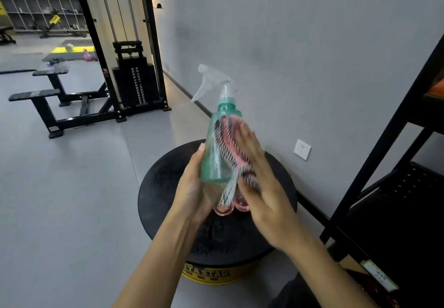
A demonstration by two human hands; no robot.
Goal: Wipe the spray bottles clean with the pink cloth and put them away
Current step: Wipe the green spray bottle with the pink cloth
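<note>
Here, line by line:

Left hand [192, 182]: wrapped around the lower body of the green spray bottle [216, 149], thumb up along its side; it holds the bottle tilted in the air above the round black table [163, 187].

Right hand [262, 187]: fingers nearly flat, pressing the pink cloth [234, 144] against the side of the bottle that faces the wall — a wiping hold, not a pinch.

Cloth: pink with black-and-white striped edges, soft and folded; one corner hangs below the bottle.

Bottle: translucent plastic with a clear trigger head [211, 79]. I judge it is light and a little slippery, and the thin wall may give under a hard squeeze.

Where to hold: the wide body near the base is safest; the trigger and the thin neck look weaker.

Contents: I see no clear liquid level, so it seems nearly empty, but I cannot tell for sure.

Other bottles: two pink round shapes [230, 206] rest on the table under the hands — perhaps more bottles, mostly hidden.

Storage: a dark shelf [396, 187] stands at the right.
</note>
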